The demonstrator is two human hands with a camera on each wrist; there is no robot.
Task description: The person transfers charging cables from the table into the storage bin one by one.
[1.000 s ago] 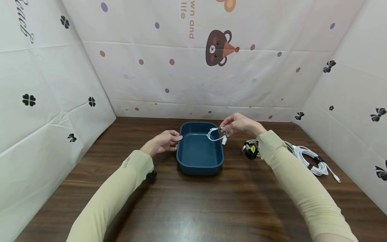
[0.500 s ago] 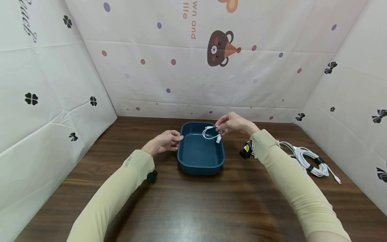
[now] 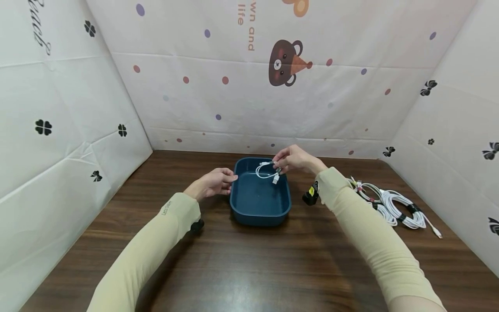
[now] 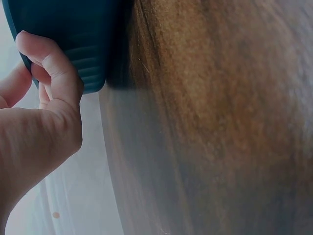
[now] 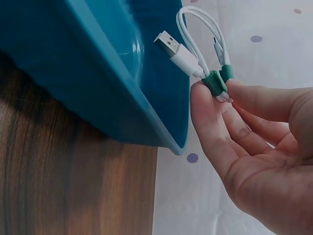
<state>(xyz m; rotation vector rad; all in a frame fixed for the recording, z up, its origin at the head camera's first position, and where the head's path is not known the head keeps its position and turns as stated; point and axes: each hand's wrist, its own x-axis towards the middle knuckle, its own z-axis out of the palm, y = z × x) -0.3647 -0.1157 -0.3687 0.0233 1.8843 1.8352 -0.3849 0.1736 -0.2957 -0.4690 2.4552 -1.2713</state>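
A blue rectangular bin (image 3: 260,220) stands on the table near the middle of the head view. My left hand (image 3: 214,183) grips its left rim; in the left wrist view the fingers (image 4: 61,73) curl against the bin's wall. Over the bin's far right corner, my right hand (image 3: 295,158) pinches a short white USB cable (image 3: 264,175) between thumb and fingertips. The right wrist view shows the cable looped, bound with green ties (image 5: 215,83), its USB plug (image 5: 177,53) hanging toward the bin's opening. The bin's inside floor shows bare below it.
Coiled white cables (image 3: 405,210) with black straps lie on the table (image 3: 249,268) at the right, partly behind the right sleeve (image 3: 362,225). Each wrist wears a small black camera. White printed sheets (image 3: 175,99) wall the table at back and sides.
My right hand has moved left with the USB cable, from beside the bin's right rim to over its far right corner. My left hand stays at the left rim.
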